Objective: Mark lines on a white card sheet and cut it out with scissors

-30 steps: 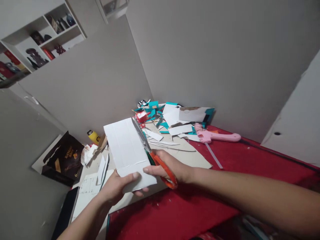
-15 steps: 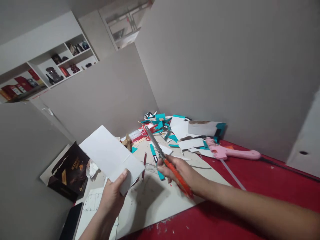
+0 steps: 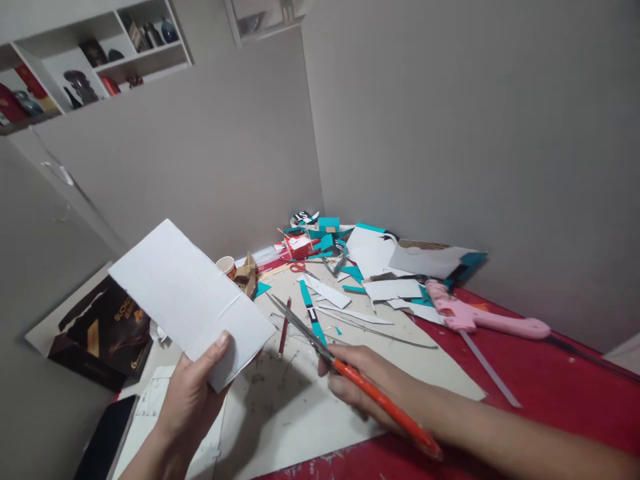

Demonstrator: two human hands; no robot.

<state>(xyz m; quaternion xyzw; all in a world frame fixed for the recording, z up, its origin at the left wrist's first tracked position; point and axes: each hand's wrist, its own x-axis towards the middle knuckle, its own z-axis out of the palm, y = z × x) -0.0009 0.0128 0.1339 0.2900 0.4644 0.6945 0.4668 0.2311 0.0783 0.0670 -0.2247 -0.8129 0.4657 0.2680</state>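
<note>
A white piece of cardboard (image 3: 185, 287) is held up by my left hand (image 3: 195, 387), thumb on its face and the fingers hidden behind. A crease runs across the piece near my thumb. My right hand (image 3: 370, 380) is closed around the red handles of a pair of scissors (image 3: 385, 400). The blades point up and left toward the cardboard, apart from it. Beneath the scissors lie a teal and white strip (image 3: 313, 310) and a dark red pencil (image 3: 284, 327) on a pale board (image 3: 320, 413).
Teal and white cardboard scraps (image 3: 370, 250) pile up at the back. A pink glue gun (image 3: 490, 317) with a glue stick rests on the red tabletop (image 3: 560, 407). To the left are a dark box (image 3: 110, 333), a paper cup (image 3: 226, 267) and a black flat object (image 3: 107, 437). Small red-handled scissors (image 3: 299, 267) lie behind.
The view has tipped downward. My left hand and the cardboard have shifted left in view. The scissors in my right hand have swung to a flatter angle, lower in view.
</note>
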